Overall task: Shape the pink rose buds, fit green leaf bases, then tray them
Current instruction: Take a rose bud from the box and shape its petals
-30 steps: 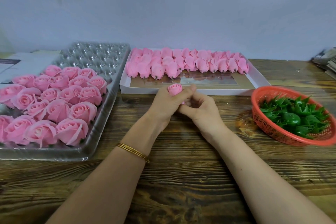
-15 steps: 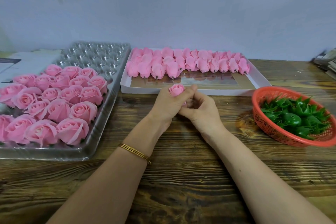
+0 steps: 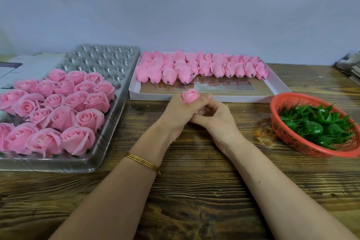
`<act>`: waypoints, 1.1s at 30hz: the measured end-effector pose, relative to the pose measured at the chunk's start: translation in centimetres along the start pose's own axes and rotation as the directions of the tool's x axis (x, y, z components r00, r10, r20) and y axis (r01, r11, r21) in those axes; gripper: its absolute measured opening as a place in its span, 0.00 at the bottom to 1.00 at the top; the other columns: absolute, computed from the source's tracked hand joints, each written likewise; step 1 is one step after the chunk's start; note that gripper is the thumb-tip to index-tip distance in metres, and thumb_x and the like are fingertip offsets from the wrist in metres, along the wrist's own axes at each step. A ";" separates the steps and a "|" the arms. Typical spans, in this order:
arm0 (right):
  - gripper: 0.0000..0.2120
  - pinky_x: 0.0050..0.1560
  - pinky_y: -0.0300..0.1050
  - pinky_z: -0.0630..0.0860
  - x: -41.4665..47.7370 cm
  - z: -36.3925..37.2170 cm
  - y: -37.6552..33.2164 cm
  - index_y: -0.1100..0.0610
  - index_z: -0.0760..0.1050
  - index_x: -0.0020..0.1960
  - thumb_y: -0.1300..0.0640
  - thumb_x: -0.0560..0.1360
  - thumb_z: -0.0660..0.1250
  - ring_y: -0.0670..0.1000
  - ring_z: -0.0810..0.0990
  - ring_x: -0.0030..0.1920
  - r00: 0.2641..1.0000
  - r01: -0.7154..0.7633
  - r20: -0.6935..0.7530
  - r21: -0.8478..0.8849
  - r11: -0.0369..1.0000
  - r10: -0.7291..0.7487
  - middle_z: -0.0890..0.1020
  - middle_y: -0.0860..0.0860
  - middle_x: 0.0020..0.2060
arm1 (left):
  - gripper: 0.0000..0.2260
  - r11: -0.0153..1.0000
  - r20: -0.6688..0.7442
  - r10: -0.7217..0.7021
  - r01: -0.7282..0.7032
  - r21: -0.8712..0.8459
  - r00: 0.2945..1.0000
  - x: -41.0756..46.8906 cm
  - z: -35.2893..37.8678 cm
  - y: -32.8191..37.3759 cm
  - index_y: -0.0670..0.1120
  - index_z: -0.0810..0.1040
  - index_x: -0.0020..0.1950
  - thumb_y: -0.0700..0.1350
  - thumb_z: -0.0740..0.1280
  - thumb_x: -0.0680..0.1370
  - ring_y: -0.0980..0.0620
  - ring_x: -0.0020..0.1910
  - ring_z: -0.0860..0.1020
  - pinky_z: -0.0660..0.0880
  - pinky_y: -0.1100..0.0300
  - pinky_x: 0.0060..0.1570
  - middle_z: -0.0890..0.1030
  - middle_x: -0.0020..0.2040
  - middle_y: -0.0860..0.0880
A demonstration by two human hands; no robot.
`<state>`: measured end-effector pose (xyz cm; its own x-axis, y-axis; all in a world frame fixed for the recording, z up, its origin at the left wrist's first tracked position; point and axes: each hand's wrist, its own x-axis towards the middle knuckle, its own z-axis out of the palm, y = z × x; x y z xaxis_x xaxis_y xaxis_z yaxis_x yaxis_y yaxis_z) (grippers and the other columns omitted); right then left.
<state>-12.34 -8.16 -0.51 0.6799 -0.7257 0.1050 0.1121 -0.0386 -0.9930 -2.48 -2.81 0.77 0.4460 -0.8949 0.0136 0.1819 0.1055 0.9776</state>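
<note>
A pink rose bud [image 3: 190,96] stands upright in my left hand [image 3: 179,112], whose fingers curl round its lower half. My right hand [image 3: 214,117] curls in against the bud's underside; its fingertips are hidden behind my left hand. Both hands hover over the wooden table just in front of the white box [image 3: 276,86] that holds rows of closed pink buds [image 3: 194,68]. Green leaf bases [image 3: 315,125] fill an orange basket [image 3: 288,134] to the right. A clear plastic tray [image 3: 109,130] on the left holds several shaped roses [image 3: 58,109].
The tray's far cells [image 3: 105,60] hold nothing. A grey carton [image 3: 25,68] lies behind the tray at the far left. Stacked papers [image 3: 350,66] sit at the right edge. A blue-grey wall closes off the back of the table.
The bud's top has opened slightly and shows more of its spiral above my left hand. Both hands stay in nearly the same spot.
</note>
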 end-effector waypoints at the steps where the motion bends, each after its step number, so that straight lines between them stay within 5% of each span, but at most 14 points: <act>1: 0.15 0.52 0.44 0.77 0.0 0.0 0.0 0.57 0.81 0.51 0.71 0.69 0.74 0.51 0.78 0.43 1.000 0.006 -0.012 -0.004 1.000 -0.006 0.81 0.57 0.40 | 0.08 1.000 0.000 -0.004 0.004 -0.004 1.000 0.0 0.0 0.0 0.44 0.80 0.37 0.41 0.72 0.76 0.49 0.38 0.77 0.77 0.60 0.44 0.78 0.37 0.42; 7: 0.09 0.50 0.46 0.75 0.1 -0.2 0.2 0.66 0.81 0.49 0.69 0.69 0.74 0.51 0.77 0.41 1.000 -0.007 -0.026 -0.059 0.998 0.006 0.80 0.56 0.37 | 0.08 1.000 -0.012 0.007 -0.007 0.010 1.000 0.0 0.0 0.1 0.37 0.78 0.49 0.41 0.72 0.77 0.43 0.45 0.75 0.77 0.55 0.48 0.77 0.44 0.38; 12: 0.09 0.46 0.40 0.75 0.1 -0.4 0.2 0.57 0.82 0.42 0.70 0.69 0.73 0.44 0.77 0.36 1.000 -0.002 0.017 -0.053 0.999 0.003 0.80 0.45 0.30 | 0.15 1.000 -0.036 0.007 -0.007 -0.015 0.999 0.2 0.0 -0.3 0.30 0.78 0.55 0.42 0.72 0.77 0.43 0.46 0.76 0.77 0.55 0.48 0.78 0.46 0.37; 18: 0.11 0.48 0.42 0.76 0.2 -0.4 0.1 0.65 0.81 0.48 0.71 0.66 0.71 0.48 0.78 0.39 0.999 -0.023 0.030 -0.023 0.999 0.023 0.81 0.51 0.34 | 0.06 0.996 -0.086 0.072 -0.068 0.055 0.994 0.1 -0.1 -0.3 0.41 0.82 0.42 0.43 0.72 0.77 0.52 0.39 0.80 0.79 0.60 0.40 0.82 0.39 0.44; 24: 0.07 0.38 0.41 0.75 0.5 -0.6 -0.7 0.57 0.76 0.43 0.60 0.65 0.67 0.48 0.78 0.37 0.986 -0.089 -0.111 0.256 0.963 0.121 0.80 0.51 0.35 | 0.16 0.920 -0.149 0.245 -0.181 0.346 0.958 0.3 -0.2 -0.8 0.48 0.71 0.31 0.41 0.73 0.75 0.60 0.27 0.67 0.66 0.66 0.29 0.70 0.27 0.56; 27: 0.07 0.40 0.40 0.77 0.5 -0.6 -0.7 0.55 0.77 0.42 0.54 0.67 0.71 0.48 0.81 0.39 0.987 -0.085 -0.107 0.264 0.961 0.116 0.83 0.50 0.37 | 0.13 0.888 -0.074 0.235 -0.182 0.423 0.969 0.2 -0.1 -0.8 0.44 0.75 0.32 0.44 0.73 0.74 0.55 0.31 0.73 0.72 0.56 0.34 0.77 0.28 0.51; 30: 0.04 0.44 0.43 0.77 0.4 -0.4 -0.5 0.56 0.78 0.43 0.57 0.72 0.72 0.49 0.83 0.42 0.989 -0.073 -0.104 0.259 0.963 0.103 0.85 0.52 0.39 | 0.12 0.858 -0.012 0.245 -0.210 0.469 0.970 -0.1 0.2 -0.8 0.38 0.83 0.44 0.47 0.71 0.71 0.40 0.44 0.82 0.79 0.44 0.47 0.84 0.41 0.39; 33: 0.09 0.44 0.43 0.77 0.4 -0.4 -0.5 0.57 0.79 0.43 0.55 0.66 0.74 0.49 0.83 0.42 0.988 -0.089 -0.099 0.267 0.960 0.119 0.85 0.52 0.38 | 0.05 0.845 -0.021 0.255 -0.213 0.490 0.967 0.0 0.0 -1.0 0.40 0.85 0.46 0.41 0.73 0.74 0.45 0.46 0.83 0.78 0.45 0.49 0.85 0.42 0.43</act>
<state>-12.40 -8.70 -0.03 0.6136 -0.7894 -0.0196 0.2404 0.2104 -0.9476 -2.69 -2.96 -0.23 0.4958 -0.8291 0.2584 -0.3703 0.0672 0.9265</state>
